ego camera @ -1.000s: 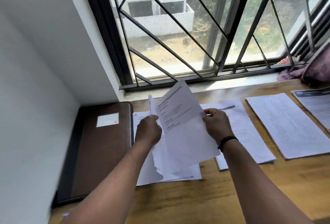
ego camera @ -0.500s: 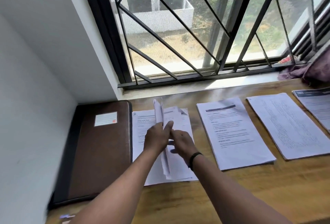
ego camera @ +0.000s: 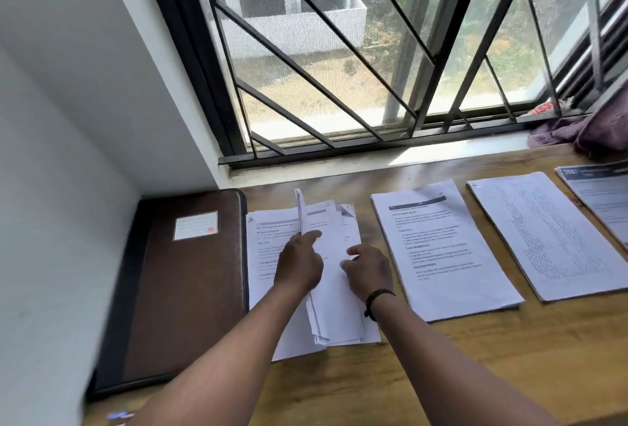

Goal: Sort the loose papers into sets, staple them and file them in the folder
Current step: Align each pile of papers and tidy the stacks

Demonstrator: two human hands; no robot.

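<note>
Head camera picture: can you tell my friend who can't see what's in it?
Two hands, the left hand and right hand, hold loose papers on edge over a paper pile on a wooden table by a window. A closed brown folder lies left; three more paper piles lie right.

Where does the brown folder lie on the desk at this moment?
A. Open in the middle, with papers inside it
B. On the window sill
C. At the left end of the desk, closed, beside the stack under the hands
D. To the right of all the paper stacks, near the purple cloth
C: the brown folder lies closed at the left end of the desk, right beside the paper stack that both hands work on.
</note>
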